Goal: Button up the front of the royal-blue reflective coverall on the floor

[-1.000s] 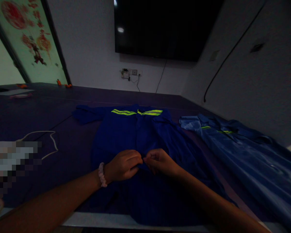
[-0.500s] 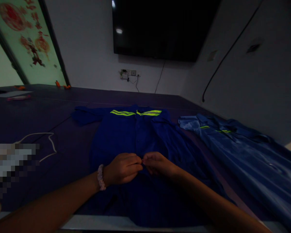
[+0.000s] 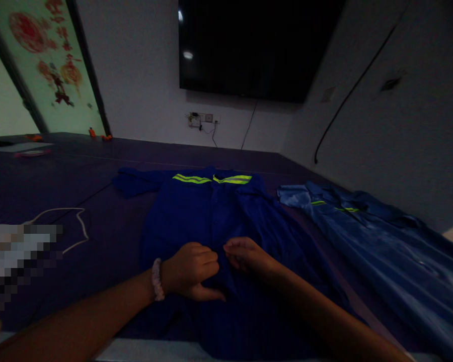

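A dark blue work shirt [image 3: 184,213] with yellow-green reflective strips across its chest lies spread, front up, collar away from me. Over its buttoned middle, my left hand [image 3: 198,269] has curled fingers, with the thumb stretched out apart from them toward me. A pale scrunchie [image 3: 157,279] circles that wrist. Just right of the button line, my right hand [image 3: 247,255] is closed, thumb and fingertips pinched together at the shirt front. A small gap separates the two hands. Any button between the fingers is too dark to make out.
A second, lighter blue garment [image 3: 362,239] with reflective strips lies to the right on the purple tabletop [image 3: 98,188]. At left are a white cable [image 3: 81,223] and a blurred-out object [image 3: 18,256]. Beyond the table, a large black screen [image 3: 249,50] hangs on the wall.
My hands, touching at the fingertips before, have parted slightly. The left thumb has swung away from its fingers toward me. My right hand stays pinched in nearly the same spot.
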